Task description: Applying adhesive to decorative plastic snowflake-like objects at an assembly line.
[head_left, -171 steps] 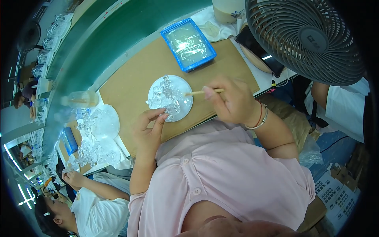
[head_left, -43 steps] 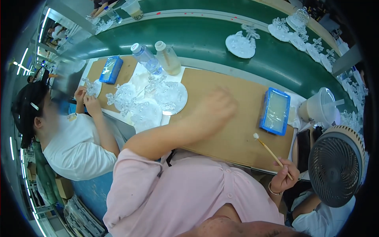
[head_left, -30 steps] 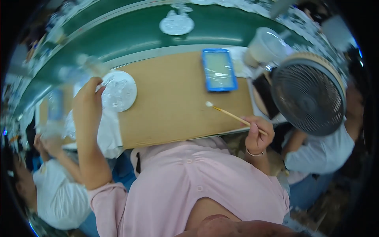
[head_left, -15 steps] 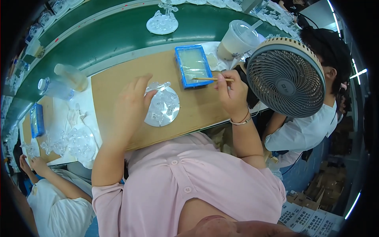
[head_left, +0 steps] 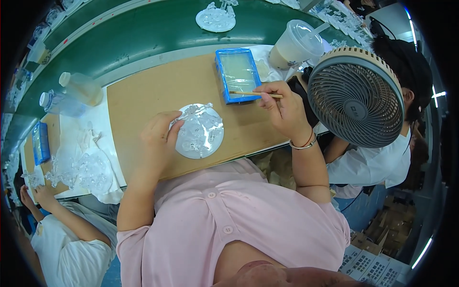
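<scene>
On the brown cardboard lies a clear round plastic piece (head_left: 203,138) with raised transparent shapes on it. My left hand (head_left: 160,131) is at its upper left edge, thumb and forefinger closed on that edge. A thin wooden stick (head_left: 248,93) is pinched in my right hand (head_left: 287,107). Its far end is over the near part of a blue-rimmed tray (head_left: 227,99). The tray has a pale, shiny surface inside; whether the stick touches it I cannot tell.
A round desk fan (head_left: 356,103) and a lidded drink cup (head_left: 294,45) stand at the right. Two bottles (head_left: 81,88) are at the left. Behind runs a green belt (head_left: 158,33) carrying another clear piece (head_left: 216,18). Co-workers sit on both sides.
My left hand has come down to the clear piece and its spread fingers have closed at the edge. My right hand still holds the stick. The view has shifted slightly.
</scene>
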The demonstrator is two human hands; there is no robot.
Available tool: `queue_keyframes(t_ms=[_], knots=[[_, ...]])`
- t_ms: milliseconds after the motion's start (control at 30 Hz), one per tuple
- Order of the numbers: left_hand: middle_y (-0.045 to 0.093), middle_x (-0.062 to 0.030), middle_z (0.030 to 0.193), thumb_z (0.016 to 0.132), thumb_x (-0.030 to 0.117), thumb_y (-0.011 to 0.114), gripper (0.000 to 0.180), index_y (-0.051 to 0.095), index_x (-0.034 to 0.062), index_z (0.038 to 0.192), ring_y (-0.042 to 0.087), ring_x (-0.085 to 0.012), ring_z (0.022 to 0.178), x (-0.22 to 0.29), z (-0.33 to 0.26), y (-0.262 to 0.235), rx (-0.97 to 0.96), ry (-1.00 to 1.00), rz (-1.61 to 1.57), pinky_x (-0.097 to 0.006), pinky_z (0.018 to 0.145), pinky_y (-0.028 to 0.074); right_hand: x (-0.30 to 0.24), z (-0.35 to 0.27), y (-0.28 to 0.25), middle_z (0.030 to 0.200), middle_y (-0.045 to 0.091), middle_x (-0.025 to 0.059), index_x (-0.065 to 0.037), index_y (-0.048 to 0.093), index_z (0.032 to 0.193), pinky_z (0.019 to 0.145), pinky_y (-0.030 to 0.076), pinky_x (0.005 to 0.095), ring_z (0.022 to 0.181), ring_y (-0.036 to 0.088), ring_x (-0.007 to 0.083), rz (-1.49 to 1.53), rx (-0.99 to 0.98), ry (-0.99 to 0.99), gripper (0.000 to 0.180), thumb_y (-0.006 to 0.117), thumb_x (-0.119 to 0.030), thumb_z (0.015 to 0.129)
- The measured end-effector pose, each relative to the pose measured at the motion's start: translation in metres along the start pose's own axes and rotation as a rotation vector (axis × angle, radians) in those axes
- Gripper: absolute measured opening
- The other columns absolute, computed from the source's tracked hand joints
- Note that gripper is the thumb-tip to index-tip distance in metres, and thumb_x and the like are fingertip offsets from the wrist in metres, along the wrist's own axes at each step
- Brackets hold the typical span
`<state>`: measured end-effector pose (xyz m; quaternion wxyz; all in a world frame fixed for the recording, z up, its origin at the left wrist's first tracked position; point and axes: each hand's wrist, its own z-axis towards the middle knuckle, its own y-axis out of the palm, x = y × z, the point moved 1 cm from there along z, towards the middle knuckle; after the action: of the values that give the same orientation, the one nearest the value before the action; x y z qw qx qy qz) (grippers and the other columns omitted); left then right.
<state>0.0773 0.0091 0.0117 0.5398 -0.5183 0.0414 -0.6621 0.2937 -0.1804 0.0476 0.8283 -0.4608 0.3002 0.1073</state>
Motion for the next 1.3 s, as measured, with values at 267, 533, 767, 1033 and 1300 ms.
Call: queue_keyframes(t_ms=[267,533,767,1033,1300], knots=[[0.069,-0.0092,0.089,0.081,0.008,0.070,0.013,0.068,0.0062,0.094,0.067,-0.0253,0.080,0.005,-0.002,0.010,-0.024,-0.095,-0.110,-0.032,0.069,0.052,0.005,-0.006,0.004,0.082,0.068,0.0094,0.002,0.052,0.095,0.056,0.052,0.0199,0.060,0.062,0.0076,0.038,0.164,0.203,0.013,0.058,-0.010,0.094],[0.070,-0.0098,0.089,0.080,0.005,0.071,0.016,0.070,0.0064,0.096,0.068,-0.0241,0.079,0.000,-0.004,0.018,-0.025,-0.080,-0.147,-0.031,0.069,0.053,0.017,-0.013,0.010,0.076,0.066,0.0093,0.000,0.050,0.093,0.051,0.050,0.0203,0.056,0.060,0.0077,0.237,0.358,0.196,0.013,0.059,-0.009,0.093],[0.071,-0.0100,0.089,0.080,0.005,0.071,0.015,0.072,0.0063,0.095,0.069,-0.0218,0.079,0.005,-0.004,0.019,-0.021,-0.092,-0.133,-0.030,0.071,0.054,0.016,-0.034,0.002,0.078,0.065,0.0153,0.001,0.047,0.094,0.051,0.051,0.0221,0.056,0.061,0.0121,0.360,0.505,0.157,0.010,0.054,-0.007,0.095],[0.072,-0.0090,0.091,0.081,0.006,0.071,0.017,0.072,0.0057,0.098,0.069,-0.0183,0.080,0.006,-0.005,0.019,-0.078,-0.272,-0.257,-0.028,0.071,0.053,-0.022,-0.078,-0.004,0.076,0.062,0.0206,-0.002,0.042,0.098,0.052,0.051,0.0279,0.054,0.057,0.0180,0.442,0.451,0.047,0.010,0.049,-0.008,0.096],[0.072,-0.0091,0.091,0.081,0.006,0.071,0.017,0.073,0.0058,0.098,0.069,-0.0180,0.081,0.006,-0.003,0.020,-0.081,-0.245,-0.234,-0.028,0.072,0.053,-0.022,-0.101,0.034,0.079,0.067,0.0196,0.001,0.047,0.094,0.053,0.051,0.0260,0.057,0.063,0.0159,0.316,0.186,0.003,0.004,0.050,0.001,0.092]])
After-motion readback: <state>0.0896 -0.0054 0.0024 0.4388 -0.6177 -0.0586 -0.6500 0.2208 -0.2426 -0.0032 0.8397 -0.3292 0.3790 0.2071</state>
